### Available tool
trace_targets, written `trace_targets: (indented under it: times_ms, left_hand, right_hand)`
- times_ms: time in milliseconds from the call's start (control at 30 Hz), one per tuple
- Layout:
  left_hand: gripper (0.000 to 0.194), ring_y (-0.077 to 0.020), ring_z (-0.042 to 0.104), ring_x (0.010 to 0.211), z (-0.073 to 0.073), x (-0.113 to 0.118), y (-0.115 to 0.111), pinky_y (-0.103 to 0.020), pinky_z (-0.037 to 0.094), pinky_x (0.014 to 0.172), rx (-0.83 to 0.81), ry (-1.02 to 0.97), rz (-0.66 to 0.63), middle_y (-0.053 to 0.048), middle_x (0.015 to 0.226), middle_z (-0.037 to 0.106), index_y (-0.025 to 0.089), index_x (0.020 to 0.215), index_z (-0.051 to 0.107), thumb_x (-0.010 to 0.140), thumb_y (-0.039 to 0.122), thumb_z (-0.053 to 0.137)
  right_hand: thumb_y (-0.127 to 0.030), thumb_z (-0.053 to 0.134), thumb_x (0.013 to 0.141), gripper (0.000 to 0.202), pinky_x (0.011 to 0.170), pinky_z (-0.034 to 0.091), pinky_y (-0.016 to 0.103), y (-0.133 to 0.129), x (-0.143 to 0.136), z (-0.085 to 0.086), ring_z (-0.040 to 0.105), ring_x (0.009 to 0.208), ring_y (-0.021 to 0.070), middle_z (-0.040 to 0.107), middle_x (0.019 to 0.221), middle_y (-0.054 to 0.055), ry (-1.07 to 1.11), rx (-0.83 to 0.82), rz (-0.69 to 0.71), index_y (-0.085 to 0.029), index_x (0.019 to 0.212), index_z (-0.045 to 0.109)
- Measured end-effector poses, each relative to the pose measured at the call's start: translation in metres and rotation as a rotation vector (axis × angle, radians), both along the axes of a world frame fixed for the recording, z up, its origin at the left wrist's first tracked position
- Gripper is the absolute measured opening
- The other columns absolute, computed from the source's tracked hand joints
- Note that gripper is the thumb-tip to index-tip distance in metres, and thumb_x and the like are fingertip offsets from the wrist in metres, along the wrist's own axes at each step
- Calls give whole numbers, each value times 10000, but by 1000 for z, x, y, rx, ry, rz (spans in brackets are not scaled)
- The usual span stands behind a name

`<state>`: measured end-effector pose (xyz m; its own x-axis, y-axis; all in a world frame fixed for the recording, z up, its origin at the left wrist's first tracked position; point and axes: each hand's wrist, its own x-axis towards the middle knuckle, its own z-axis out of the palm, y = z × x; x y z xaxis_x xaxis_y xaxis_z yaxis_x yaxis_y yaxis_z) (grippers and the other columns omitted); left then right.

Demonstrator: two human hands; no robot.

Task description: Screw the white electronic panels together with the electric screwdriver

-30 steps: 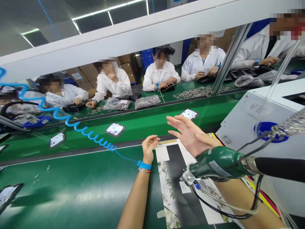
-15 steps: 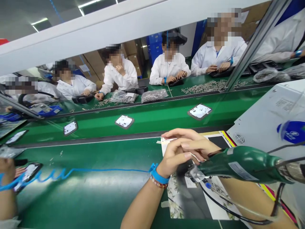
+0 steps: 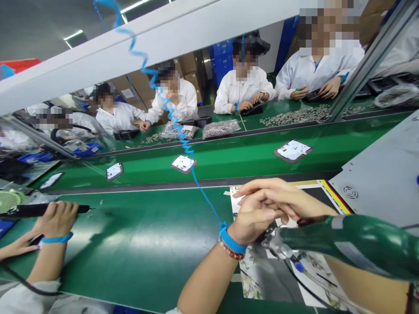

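Left hand [image 3: 253, 216] half-curled against loosely extended right hand [image 3: 290, 196], above sheet [image 3: 262, 277]; contents: cannot tell. Apparent step: pause, hands together. Using green tool [image 3: 340, 240] would call for parting hands.

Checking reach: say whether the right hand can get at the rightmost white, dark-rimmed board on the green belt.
Probably yes: only a dark strip and bare belt separate the right hand from the board.

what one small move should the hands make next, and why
Probably part the left hand and right hand, freeing one to reach the nearest dark-rimmed panel: they overlap above the printed sheet, no part shows between them, and that panel lies on the green belt beyond.
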<state>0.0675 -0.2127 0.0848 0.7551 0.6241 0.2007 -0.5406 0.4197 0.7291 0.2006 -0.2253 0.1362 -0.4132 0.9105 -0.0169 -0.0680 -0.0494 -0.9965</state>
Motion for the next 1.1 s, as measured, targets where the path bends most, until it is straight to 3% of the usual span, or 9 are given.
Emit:
trace_targets:
  times_ms: [133, 233, 400, 567, 700, 800, 933, 1000, 1100]
  left_hand:
    - [521, -271, 637, 1014, 2, -2, 7, -337, 484, 782, -36, -38, 97, -122, 1049, 679, 171, 1105, 651, 663, 392, 815]
    - [529, -298, 634, 1103, 2, -5, 11, -352, 491, 838, -19, -62, 100, -127, 1113, 689, 183, 1164, 661, 688, 372, 792]
    - [506, -312, 600, 1229, 0, -8, 14, -383, 484, 960, 64, -18, 81, -133, 1308, 658, 192, 1213, 686, 731, 322, 773]
    - [490, -291, 572, 1280, -4, -12, 16, -364, 473, 1000, 125, 7, 133, -109, 1373, 636, 210, 1230, 709, 749, 287, 759]
    - [518, -300, 506, 1364, -6, -15, 16, -374, 454, 1037, 199, 45, 85, -97, 1448, 581, 224, 1272, 692, 759, 263, 748]
    - [548, -300, 483, 1386, -5, -17, 18, -380, 450, 1043, 209, 64, 112, -86, 1452, 579, 243, 1292, 674, 749, 254, 750]
    - [459, -289, 593, 1260, -4, -19, 20, -363, 494, 940, 130, 31, 193, -89, 1340, 663, 240, 1202, 712, 745, 270, 732]
    - [386, -249, 696, 1014, -4, -21, 21, -338, 501, 832, 79, 44, 280, -97, 1160, 743, 218, 1122, 733, 740, 274, 729]
    - [298, -179, 668, 709, -5, -23, 23, -316, 468, 709, 19, 73, 429, -83, 907, 765, 186, 1008, 741, 730, 290, 709]
  right_hand:
    - [-551, 578, 889, 428, 835, 584, 231, 0, 2, 4, 692, 1062, 189, 691, 1206, 101, 144, -58, -109, -194, 1070, 728]
    - [-578, 619, 863, 438, 832, 581, 233, 1, 3, 1, 696, 1044, 182, 690, 1213, 95, 148, -39, -139, -205, 1065, 728]
    - [-669, 551, 866, 515, 1004, 544, 388, 2, 10, -1, 670, 1103, 227, 691, 1204, 98, 188, 4, -192, -220, 1050, 724]
    - [-787, 524, 802, 638, 1192, 379, 494, 7, 15, -4, 551, 1315, 277, 637, 1320, 78, 137, -3, -215, -263, 1128, 685]
    - [-921, 360, 753, 879, 1256, 245, 518, 7, 21, -7, 335, 1495, 263, 423, 1551, 24, 107, 3, -234, -356, 1414, 486]
    - [-962, 262, 726, 952, 1262, 214, 505, 4, 25, -7, 189, 1552, 213, 286, 1621, -46, 165, 31, -213, -436, 1519, 298]
    - [-1006, 188, 667, 1080, 1284, 117, 462, -2, 22, 1, 85, 1569, 168, 213, 1647, -54, 191, 87, -186, -420, 1572, 126]
    - [-1024, 124, 640, 1125, 1283, 79, 467, -5, 20, 3, 62, 1571, 166, 215, 1649, -38, 176, 112, -179, -406, 1580, 89]
    - [-1047, 210, 600, 1132, 1265, 112, 518, -6, 21, 1, 44, 1575, 190, 205, 1651, -49, 214, 187, -131, -452, 1560, 126]
